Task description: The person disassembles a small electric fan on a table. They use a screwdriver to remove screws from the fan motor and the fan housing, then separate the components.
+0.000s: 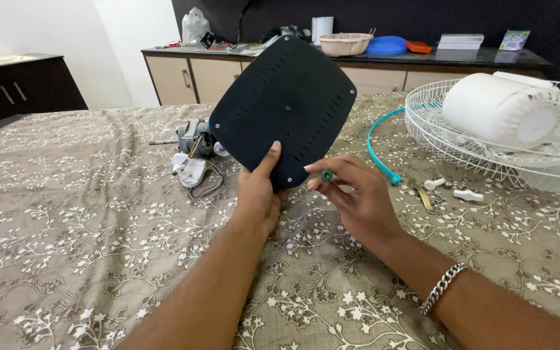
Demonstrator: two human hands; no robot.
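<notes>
Your left hand (258,194) holds the black slotted plate (284,110) upright by its lower edge, thumb pressed on its face. Just right of the plate, your right hand (356,198) pinches a small green-tipped screwdriver (326,174) in a closed grip. The fan motor (196,137) lies behind the plate on the floral bedsheet (85,214), the white fan guard (487,139) well to its right.

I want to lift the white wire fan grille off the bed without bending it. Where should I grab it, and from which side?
Probably by the thick outer rim of the white wire fan grille, coming from its near left edge, which hangs free above the patterned brown bedsheet. The grille lies dished upward with a white cylindrical motor housing inside, so the thin wires look weaker and the centre is blocked.
</notes>
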